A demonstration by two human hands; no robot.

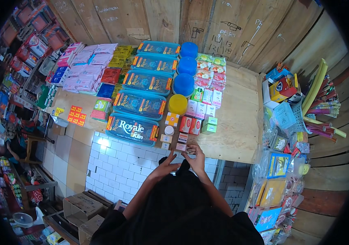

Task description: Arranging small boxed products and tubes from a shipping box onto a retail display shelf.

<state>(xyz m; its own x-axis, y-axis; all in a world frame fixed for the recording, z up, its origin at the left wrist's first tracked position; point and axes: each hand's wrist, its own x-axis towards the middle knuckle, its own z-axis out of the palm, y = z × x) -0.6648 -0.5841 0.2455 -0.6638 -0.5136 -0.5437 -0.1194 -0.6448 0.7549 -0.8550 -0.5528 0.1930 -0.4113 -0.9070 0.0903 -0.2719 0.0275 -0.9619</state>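
Observation:
My right hand point(196, 158) is at the table's front edge, its fingers bent beside a small pale pink box point(181, 147). Whether they grip the box or only touch it, I cannot tell. Just left of it my left hand point(166, 167) has its fingers apart, with no object visible in it. Behind the pink box lies a similar small box point(183, 138). Close by are a white-lidded jar point(169, 130), a small yellow-and-white box point(166, 138) and red soap boxes point(195, 126). A Royale tub with a blue rim point(132, 129) overhangs the front edge.
More blue-rimmed tubs point(140, 105) form a column, beside blue-lidded jars point(184, 84) and a yellow-lidded jar point(178, 104). Pink packets point(84, 72) cover the wooden table point(239, 122) at left. A blue basket point(300, 114) and packaged goods stand right. Cardboard boxes point(82, 206) sit lower left.

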